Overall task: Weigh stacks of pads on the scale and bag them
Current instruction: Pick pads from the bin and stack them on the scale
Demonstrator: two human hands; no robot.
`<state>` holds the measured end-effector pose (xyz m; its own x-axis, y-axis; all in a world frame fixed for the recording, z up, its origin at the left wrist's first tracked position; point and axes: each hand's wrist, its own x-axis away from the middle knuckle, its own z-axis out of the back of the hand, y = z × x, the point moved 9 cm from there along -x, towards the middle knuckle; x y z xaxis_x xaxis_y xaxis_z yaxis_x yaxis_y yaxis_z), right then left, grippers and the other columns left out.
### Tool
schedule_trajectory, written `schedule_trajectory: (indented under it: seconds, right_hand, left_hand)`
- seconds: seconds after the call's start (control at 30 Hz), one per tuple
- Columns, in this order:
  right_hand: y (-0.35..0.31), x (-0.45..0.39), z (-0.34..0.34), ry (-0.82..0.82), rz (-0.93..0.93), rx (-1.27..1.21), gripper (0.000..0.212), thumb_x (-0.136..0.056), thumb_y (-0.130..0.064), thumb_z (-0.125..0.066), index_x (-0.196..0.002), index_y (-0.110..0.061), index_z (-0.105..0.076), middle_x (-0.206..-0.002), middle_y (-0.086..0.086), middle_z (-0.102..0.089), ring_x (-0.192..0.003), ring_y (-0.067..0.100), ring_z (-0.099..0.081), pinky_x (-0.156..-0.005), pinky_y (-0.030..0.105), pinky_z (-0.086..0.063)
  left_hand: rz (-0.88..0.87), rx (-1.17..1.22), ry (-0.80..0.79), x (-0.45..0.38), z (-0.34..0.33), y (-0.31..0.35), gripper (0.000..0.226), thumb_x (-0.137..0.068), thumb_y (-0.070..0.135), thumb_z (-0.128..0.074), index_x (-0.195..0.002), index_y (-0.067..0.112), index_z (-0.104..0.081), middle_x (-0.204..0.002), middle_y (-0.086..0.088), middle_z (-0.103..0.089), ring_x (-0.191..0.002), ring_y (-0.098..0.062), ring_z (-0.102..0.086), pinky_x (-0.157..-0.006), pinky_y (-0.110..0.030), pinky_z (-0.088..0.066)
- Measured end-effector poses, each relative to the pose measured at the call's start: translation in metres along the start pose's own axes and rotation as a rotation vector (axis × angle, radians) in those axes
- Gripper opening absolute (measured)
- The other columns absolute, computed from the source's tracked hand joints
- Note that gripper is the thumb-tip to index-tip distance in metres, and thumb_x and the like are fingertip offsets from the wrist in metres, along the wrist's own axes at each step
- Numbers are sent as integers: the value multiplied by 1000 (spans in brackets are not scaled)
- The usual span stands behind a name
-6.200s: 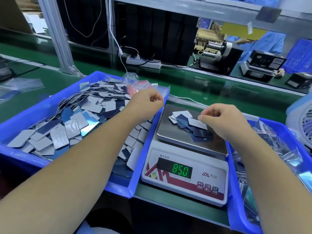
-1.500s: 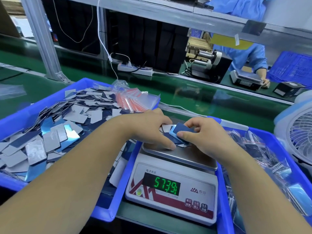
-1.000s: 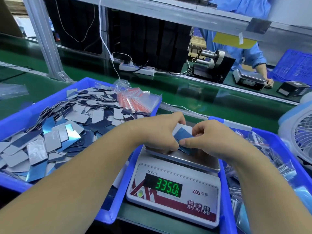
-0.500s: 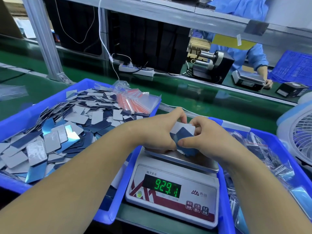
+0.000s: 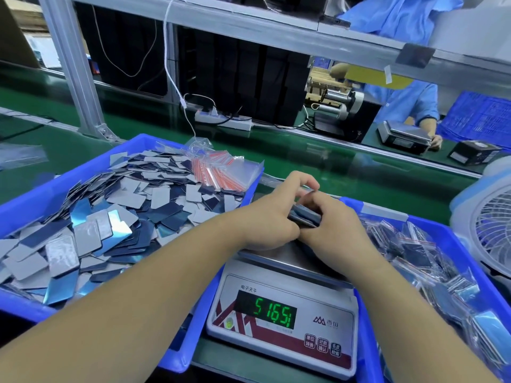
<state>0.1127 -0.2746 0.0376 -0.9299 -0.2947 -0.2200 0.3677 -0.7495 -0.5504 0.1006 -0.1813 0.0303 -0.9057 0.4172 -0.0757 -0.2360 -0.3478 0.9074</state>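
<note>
Head view: left hand (image 5: 269,219), right hand (image 5: 333,225) fingers curled, gripping glossy rectangular pad stack (image 5: 305,215) over steel scale (image 5: 287,308).

White fan (image 5: 489,230) at right edge; power strip (image 5: 223,121) on green belt (image 5: 304,158); blue-clad worker (image 5: 409,98) beyond.

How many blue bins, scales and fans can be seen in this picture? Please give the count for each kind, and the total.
Blue bins: 2, the left bin with loose pads and the right bin with bagged pads.
Scales: 2, the near scale under the hands and the far scale across the belt.
Fans: 1, the fan at the right edge.
Total: 5
</note>
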Motion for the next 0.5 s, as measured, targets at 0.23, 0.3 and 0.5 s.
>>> schedule_trajectory:
  seconds: [0.23, 0.3, 0.5]
  right_hand:
    - [12, -2, 4, 12, -58, -70, 44, -66, -34, -84, -100, -39, -56, -86, -23, -63, -76, -9, -56, -57, 13, -36]
    - [14, -2, -3, -40, -63, -51, 51, -67, -39, -82, -105, -45, -48, -87, -23, -60, -77, -9, -56, -57, 14, -36]
    - [16, -3, 4, 16, -53, -72, 44, -70, -23, -81, -94, -41, -50, -85, -21, -62, -75, -10, -55, -56, 11, -36]
  left_hand:
    - [5, 98, 55, -4, 6, -6, 67, -80, -16, -47, -130, 28, -35, -133, 0, -51, -92, -13, -62, -69, -22, -46]
    - [17, 84, 30, -3, 5, -8, 69, -81, -15, -46, -130, 32, -35, -132, 9, -51, -86, -3, -62, -64, -16, -46]
    - [-20, 165, -20, 0, 0, -1, 78, -77, -23, -37, -139, 24, -32, -142, -3, -47, -127, -20, -56, -80, -33, -48]
